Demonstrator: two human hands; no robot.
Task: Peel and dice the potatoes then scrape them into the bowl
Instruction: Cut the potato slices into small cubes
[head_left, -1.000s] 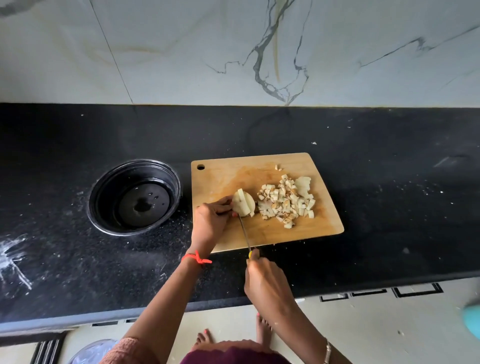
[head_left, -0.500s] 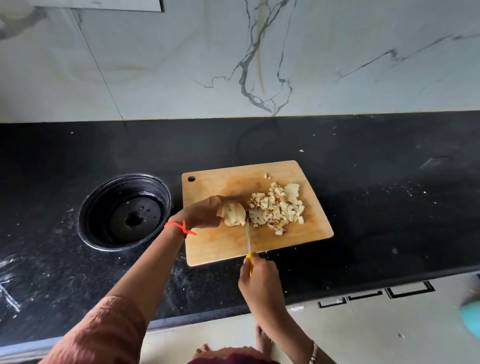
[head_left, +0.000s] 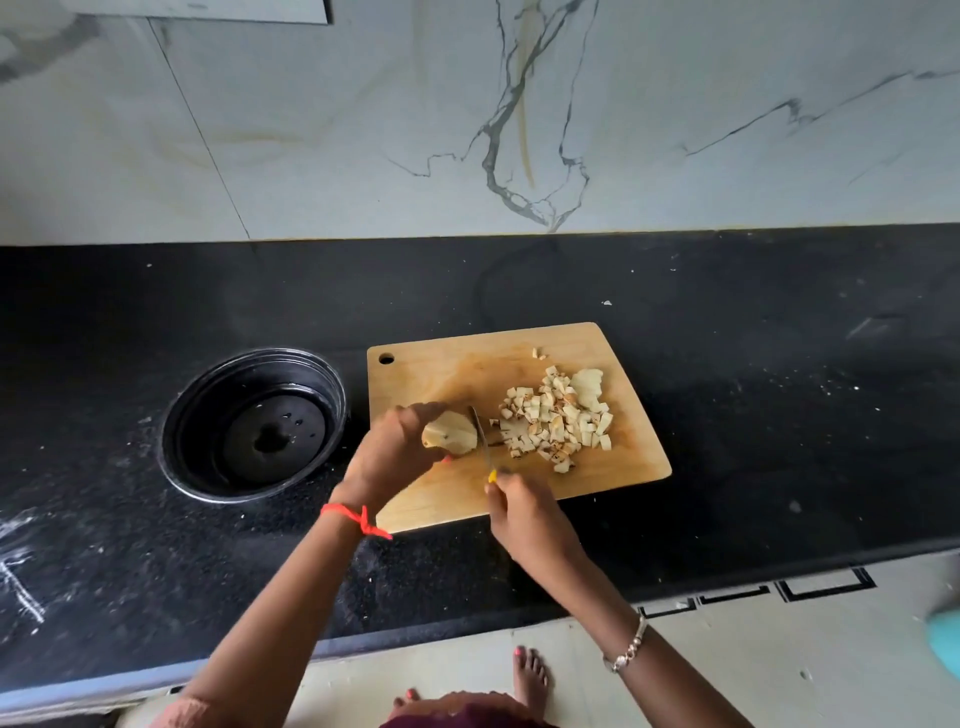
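You were mid-dice, I judge. The board (head_left: 441, 499) lay under both hands. The bowl (head_left: 176, 457), out beyond your left knuckles, held no potato yet. The diced pile (head_left: 556, 421) sat ahead of your right fingers. Your left hand (head_left: 395, 452) curled round the pale, peeled potato chunk (head_left: 451, 439). Your right hand (head_left: 524, 514) gripped the knife (head_left: 483, 441), its blade just beside that chunk. The next move likely called for seating the chunk flat, then slicing.

One wide-angle view from the person's head looks forward and steeply down, close over the black speckled stone desk (head_left: 779, 415). The rectangular wooden cutting board (head_left: 467, 369) sits centre, the round black bowl (head_left: 208, 405) at 9 o'clock, the veined white marble wall (head_left: 311, 130) at 12 o'clock.
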